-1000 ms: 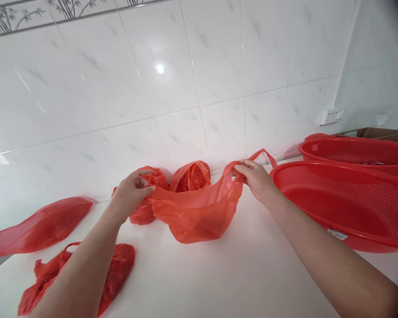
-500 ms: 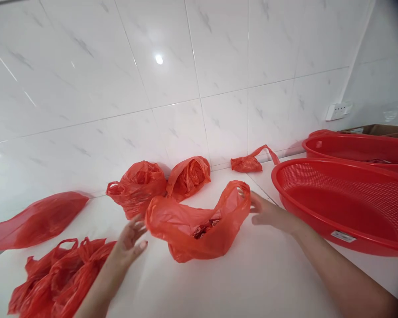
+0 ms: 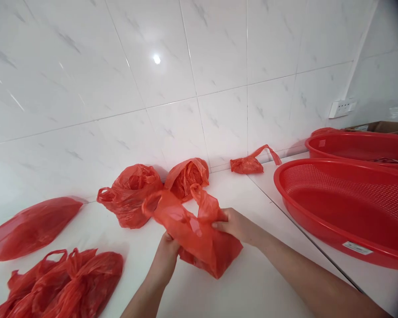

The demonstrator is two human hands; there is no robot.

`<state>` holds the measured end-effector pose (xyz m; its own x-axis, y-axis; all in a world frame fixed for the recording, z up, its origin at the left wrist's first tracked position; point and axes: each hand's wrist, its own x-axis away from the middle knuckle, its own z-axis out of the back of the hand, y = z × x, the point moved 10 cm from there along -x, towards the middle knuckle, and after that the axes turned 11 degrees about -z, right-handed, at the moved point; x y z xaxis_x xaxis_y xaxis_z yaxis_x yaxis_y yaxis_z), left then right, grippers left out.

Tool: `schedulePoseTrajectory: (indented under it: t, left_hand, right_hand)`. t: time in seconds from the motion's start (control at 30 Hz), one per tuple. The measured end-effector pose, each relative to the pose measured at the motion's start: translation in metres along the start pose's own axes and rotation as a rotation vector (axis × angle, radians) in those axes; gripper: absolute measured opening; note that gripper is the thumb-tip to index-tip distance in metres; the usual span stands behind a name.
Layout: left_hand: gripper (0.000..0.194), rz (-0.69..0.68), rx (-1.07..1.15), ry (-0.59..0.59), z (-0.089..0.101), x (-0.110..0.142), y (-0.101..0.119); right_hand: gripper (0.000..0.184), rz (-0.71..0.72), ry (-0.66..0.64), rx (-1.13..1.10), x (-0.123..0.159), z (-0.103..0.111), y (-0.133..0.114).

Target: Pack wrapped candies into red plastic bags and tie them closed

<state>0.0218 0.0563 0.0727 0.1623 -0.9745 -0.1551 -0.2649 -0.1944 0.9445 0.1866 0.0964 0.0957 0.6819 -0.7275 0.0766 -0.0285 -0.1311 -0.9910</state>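
Note:
In the middle of the table, a thin red plastic bag (image 3: 205, 243) is gathered between my hands, its handle loops sticking up and its contents hidden by its folds. My left hand (image 3: 167, 254) grips its left side, thumb in front and fingers partly hidden behind the plastic. On the other side my right hand (image 3: 235, 225) is closed on the bag's upper right edge, thumb towards me. Just behind stand two more filled red bags (image 3: 132, 194) (image 3: 187, 176), near the wall.
Large red plastic baskets (image 3: 318, 221) (image 3: 358, 145) stand to the right, a cardboard box (image 3: 381, 127) behind them. A small tied bag (image 3: 247, 165) lies by the wall. Knotted red bags (image 3: 79, 282) and a long red bag (image 3: 36, 227) lie on the left.
My hands have come together and closed on the bag from both sides. Its wide mouth has narrowed, and the dark red packets inside no longer show.

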Motion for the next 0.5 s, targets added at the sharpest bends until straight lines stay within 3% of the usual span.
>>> schedulePoseTrajectory:
  t: [0.1, 0.17, 0.33, 0.5]
  left_hand:
    - [0.033, 0.010, 0.127, 0.086, 0.001, -0.013, -0.005]
    - [0.032, 0.021, 0.229, 0.174, 0.009, -0.020, -0.016]
    - [0.024, 0.119, 0.253, 0.254, 0.025, -0.027, -0.057]
    - [0.024, 0.089, 0.289, 0.320, 0.035, -0.027, -0.062]
  right_hand:
    - [0.027, 0.010, -0.014, -0.265, -0.004, 0.014, -0.003]
    - [0.028, 0.019, 0.054, -0.382, -0.011, 0.032, 0.006]
    - [0.027, -0.058, 0.320, -0.381, -0.026, 0.074, 0.057]
    - [0.025, -0.047, 0.362, -0.514, -0.023, 0.085, 0.071]
